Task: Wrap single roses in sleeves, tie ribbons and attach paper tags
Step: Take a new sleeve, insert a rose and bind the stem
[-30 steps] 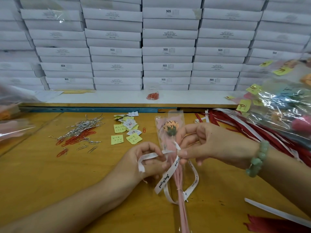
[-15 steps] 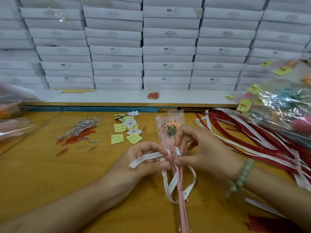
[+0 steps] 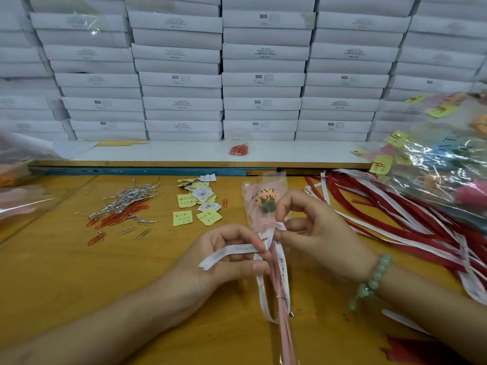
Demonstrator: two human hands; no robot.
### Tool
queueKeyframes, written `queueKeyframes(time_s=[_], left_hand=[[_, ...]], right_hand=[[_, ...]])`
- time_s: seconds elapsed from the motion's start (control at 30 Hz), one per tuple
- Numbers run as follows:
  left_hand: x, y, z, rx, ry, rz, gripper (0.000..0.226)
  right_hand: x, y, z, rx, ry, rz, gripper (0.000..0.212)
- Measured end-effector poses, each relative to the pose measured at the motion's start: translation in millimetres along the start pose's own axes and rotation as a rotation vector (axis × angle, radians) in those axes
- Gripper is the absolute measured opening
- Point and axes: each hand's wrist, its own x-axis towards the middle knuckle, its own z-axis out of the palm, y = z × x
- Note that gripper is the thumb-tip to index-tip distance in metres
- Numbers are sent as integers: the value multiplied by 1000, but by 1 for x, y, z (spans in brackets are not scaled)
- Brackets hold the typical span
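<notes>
A single rose in a clear and pink sleeve (image 3: 264, 196) lies on the wooden table (image 3: 66, 272), stem toward me. A white printed ribbon (image 3: 232, 252) is wound around the sleeve's neck, with loops hanging along the stem. My left hand (image 3: 226, 262) pinches one ribbon end, which sticks out to the left. My right hand (image 3: 313, 230) pinches the ribbon at the sleeve's neck, just right of the stem. Yellow and white paper tags (image 3: 197, 204) lie left of the rose.
Silver and red paper clips (image 3: 123, 206) are scattered at the left. A heap of red and white ribbons (image 3: 395, 214) spreads at the right, under wrapped roses (image 3: 448, 164). White boxes (image 3: 263, 80) are stacked behind a shelf holding a bag of red clips (image 3: 238, 148).
My right hand has moved up the stem to the sleeve's neck, drawing the ribbon tighter there. My left hand still holds the ribbon end, now slightly lower and closer.
</notes>
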Motion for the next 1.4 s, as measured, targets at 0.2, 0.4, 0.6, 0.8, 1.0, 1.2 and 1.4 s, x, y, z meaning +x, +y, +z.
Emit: queueKeyframes(time_s=[0.2, 0.4, 0.6, 0.8, 1.0, 1.2, 1.4], left_hand=[[0, 1, 0, 45, -11, -6, 20], [-1, 1, 2, 75, -25, -6, 19], [-1, -1, 1, 78, -38, -10, 21], [0, -4, 1, 73, -41, -8, 21], [1, -3, 0, 95, -42, 2, 19], [2, 10, -10, 230, -7, 57, 14], [4, 20, -20, 407, -24, 59, 21]], right_hand=[[2, 5, -2, 176, 18, 68, 23], [-2, 5, -2, -111, 47, -12, 28], [-6, 1, 3, -539, 68, -188, 31], [-6, 3, 5, -478, 65, -139, 41], [-5, 4, 1, -245, 67, -182, 37], [-3, 13, -10, -473, -12, -255, 36], [-3, 26, -23, -640, 25, -296, 32]])
